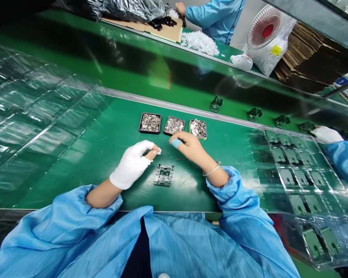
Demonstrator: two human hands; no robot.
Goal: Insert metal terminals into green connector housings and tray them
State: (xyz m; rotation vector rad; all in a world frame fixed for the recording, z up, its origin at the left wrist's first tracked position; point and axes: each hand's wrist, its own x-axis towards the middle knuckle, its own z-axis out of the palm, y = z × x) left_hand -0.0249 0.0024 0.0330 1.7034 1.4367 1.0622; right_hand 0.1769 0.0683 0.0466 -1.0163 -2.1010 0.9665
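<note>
My left hand (132,164), in a white glove with bare fingertips, pinches what looks like a small shiny metal part (159,151) between thumb and index finger. Blue tape wraps the thumb of my right hand (188,146), whose curled fingers are just in front of the middle tray (166,132) of small metal parts. What those fingers hold, if anything, is hidden. Between and below the hands, a green plastic frame (164,175) with metal pieces lies flat on the table. A thin dark rod (180,159) shows under my right hand.
Two more parts trays flank the middle one, left (140,127) and right (205,136). Clear blister trays (46,127) lie at left; another (281,185) at right holds green pieces. Green assemblies (216,103) sit beyond a metal rail (174,105). A co-worker's gloved hand (327,134) is at right.
</note>
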